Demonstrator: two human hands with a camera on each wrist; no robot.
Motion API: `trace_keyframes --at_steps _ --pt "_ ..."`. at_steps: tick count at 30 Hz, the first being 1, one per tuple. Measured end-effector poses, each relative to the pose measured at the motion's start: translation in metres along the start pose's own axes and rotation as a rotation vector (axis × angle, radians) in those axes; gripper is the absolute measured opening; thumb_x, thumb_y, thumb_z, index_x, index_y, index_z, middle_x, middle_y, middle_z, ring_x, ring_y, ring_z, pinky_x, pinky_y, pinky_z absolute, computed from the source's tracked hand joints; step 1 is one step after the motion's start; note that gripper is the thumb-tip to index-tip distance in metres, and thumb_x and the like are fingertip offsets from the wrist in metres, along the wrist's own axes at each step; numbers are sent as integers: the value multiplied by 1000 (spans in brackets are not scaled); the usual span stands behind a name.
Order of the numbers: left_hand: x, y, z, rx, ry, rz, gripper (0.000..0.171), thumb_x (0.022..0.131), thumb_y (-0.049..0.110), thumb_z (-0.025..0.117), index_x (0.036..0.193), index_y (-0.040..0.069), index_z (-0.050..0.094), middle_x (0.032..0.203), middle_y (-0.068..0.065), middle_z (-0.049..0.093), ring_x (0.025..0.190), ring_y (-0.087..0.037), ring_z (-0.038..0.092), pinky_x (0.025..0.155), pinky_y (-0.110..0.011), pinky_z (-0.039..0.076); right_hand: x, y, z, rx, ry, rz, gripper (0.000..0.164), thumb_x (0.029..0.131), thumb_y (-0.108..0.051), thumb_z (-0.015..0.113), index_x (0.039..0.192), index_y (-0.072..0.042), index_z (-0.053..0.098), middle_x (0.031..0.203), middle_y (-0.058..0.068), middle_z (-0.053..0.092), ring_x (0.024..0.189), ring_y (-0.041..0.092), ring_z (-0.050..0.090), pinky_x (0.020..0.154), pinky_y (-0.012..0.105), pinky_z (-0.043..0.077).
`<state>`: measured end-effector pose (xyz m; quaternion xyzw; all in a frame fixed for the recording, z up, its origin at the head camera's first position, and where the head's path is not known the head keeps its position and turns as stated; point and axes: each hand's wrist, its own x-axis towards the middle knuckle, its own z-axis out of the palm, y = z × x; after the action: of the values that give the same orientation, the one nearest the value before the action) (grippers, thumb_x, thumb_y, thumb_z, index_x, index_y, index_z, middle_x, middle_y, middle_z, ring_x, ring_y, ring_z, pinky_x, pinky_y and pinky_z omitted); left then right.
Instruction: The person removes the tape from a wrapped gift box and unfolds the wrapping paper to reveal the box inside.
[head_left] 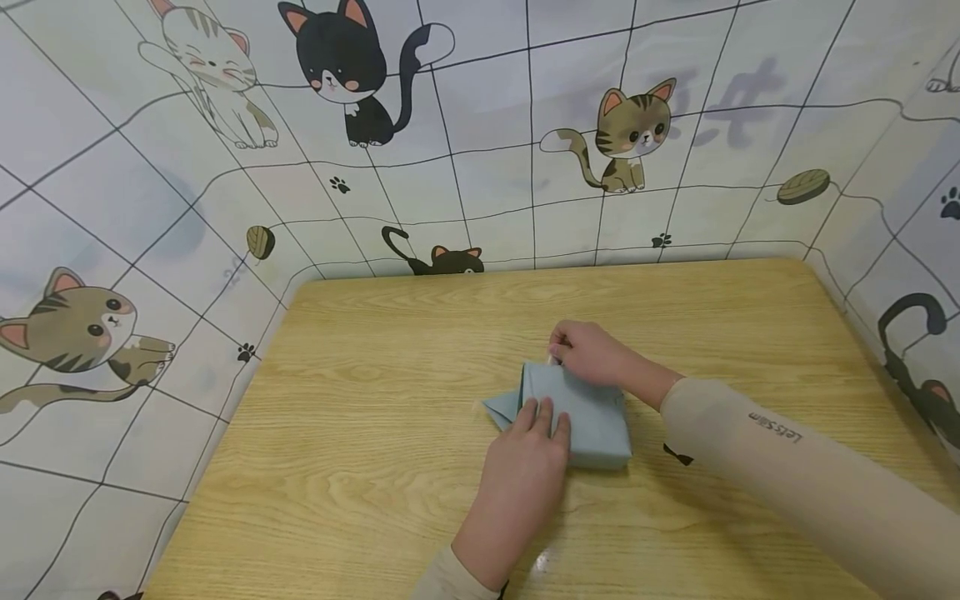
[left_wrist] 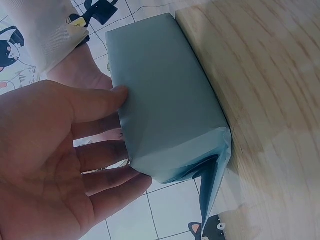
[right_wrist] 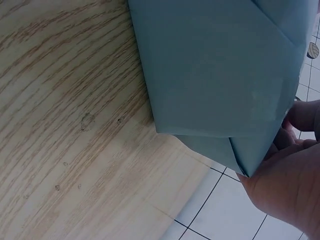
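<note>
Box in blue paper on a desk, handled by two hands, described from left to right. At the far left, a pale sheet (head_left: 322, 208) printed with cats and a dark grid stands around the desk (head_left: 360, 433), whose top is yellowish wood grain. Right of the desk's centre, a pointed paper flap (head_left: 501, 407) juts leftward from the package, its folded layers left loose and showing a darker blue inner side in the left-wrist view. Next, the left hand (head_left: 525, 467) rests on the package's left part, its fingers nearly straight and slightly apart, the thumb touching an edge. The package (head_left: 592, 421) itself lies flat on the desk: a rectangular block in matt, dull blue paper, smooth on its broad faces, with crisp edges and a diagonal crease visible in the right-wrist view. At its far edge, the right hand (head_left: 588, 354) has its fingers curled together, pinching a whitish piece (head_left: 553, 360) too small to identify. Rightmost is a beige sleeve (head_left: 750, 450) with dark lettering.
</note>
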<state>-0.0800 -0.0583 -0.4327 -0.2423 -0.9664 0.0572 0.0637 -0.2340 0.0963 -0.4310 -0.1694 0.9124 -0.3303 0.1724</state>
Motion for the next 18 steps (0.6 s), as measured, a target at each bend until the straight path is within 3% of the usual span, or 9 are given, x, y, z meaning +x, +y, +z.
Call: trace_keyframes --at_steps 18 --pt "0 1 1 6 15 -2 36 105 31 68 138 18 73 146 -9 69 137 -25 65 105 -31 59 7 2 -2 61 14 8 22 113 -15 50 112 1 65 100 11 78 84 18 63 70 29 47"
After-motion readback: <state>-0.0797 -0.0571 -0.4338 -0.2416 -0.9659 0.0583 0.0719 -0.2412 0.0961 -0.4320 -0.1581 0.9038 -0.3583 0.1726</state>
